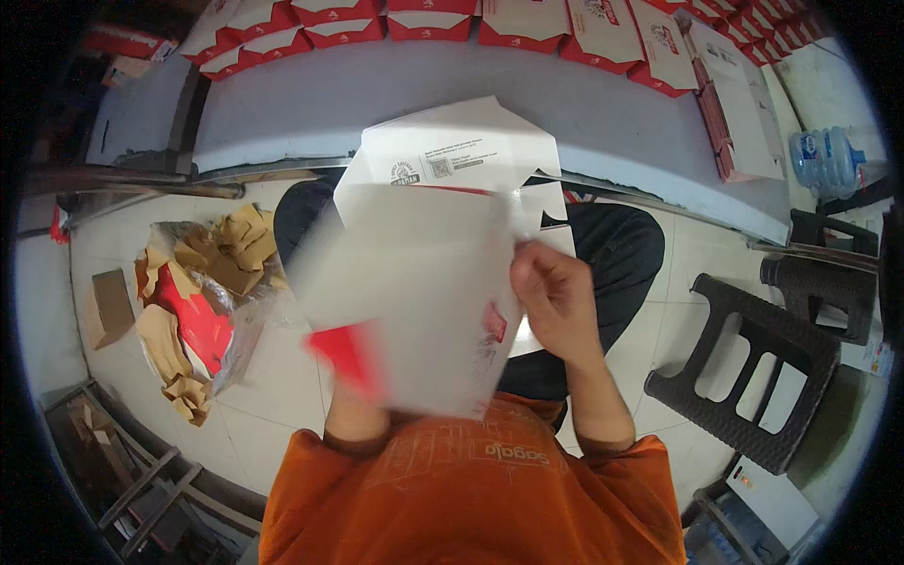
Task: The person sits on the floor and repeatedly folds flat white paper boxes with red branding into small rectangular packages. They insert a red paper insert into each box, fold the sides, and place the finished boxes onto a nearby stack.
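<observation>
A cream paperboard carton [409, 282] with a red flap [349, 357] is raised above my lap, blurred by motion. At its right edge my right hand [554, 300] has its fingers curled and grips the board. My left hand is hidden behind the carton; only the left forearm [357, 420] shows below it. Beyond the carton, white printed carton blanks [487, 131] lie across my lap and lean over the table's near edge. The upper blank bears writing and a printed code. How many blanks lie there is hidden.
Red-and-cream folded boxes [431, 21] line the far side of the grey table [296, 106]. Flat blanks [738, 106] are stacked at its right end. On the floor are crumpled brown paper [244, 240] with plastic, left, and a dark plastic stool [748, 367], right. A water jug [823, 159] sits farther back.
</observation>
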`<state>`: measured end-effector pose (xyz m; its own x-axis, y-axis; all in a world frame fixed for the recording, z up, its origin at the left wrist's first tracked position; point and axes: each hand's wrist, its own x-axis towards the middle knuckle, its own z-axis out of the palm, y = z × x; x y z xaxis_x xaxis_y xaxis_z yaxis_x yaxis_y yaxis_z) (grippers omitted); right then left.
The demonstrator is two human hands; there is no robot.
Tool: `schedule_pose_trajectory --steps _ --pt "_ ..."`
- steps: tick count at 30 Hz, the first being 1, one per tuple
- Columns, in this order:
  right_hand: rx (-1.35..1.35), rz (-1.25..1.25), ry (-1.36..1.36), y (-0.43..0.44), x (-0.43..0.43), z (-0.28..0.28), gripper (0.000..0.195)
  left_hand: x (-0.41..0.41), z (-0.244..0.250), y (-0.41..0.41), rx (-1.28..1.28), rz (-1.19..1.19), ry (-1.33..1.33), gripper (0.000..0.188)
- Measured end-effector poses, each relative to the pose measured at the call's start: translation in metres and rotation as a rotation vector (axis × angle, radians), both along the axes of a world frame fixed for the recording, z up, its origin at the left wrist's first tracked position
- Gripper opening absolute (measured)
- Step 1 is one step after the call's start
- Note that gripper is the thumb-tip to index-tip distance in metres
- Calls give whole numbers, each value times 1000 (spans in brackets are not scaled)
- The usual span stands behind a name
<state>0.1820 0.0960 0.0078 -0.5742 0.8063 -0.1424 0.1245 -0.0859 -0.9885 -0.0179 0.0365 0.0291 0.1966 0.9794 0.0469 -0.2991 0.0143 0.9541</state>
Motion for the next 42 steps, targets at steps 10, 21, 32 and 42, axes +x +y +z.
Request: schedule_pose_trajectory --steps 10,21,32,42 --pt "1050 -259 -119 -11 -10 27 71 22 10 -24 -88 196 -82 115" --pt "-270 94 274 -14 15 -6 61 8 -25 -18 -231 308 -954 85" --pt "447 -255 72 14 45 -38 24 52 -49 -17 -132 663 176 51" --pt "315 -345 18 3 30 -8 17 41 -60 -6 -33 739 236 24"
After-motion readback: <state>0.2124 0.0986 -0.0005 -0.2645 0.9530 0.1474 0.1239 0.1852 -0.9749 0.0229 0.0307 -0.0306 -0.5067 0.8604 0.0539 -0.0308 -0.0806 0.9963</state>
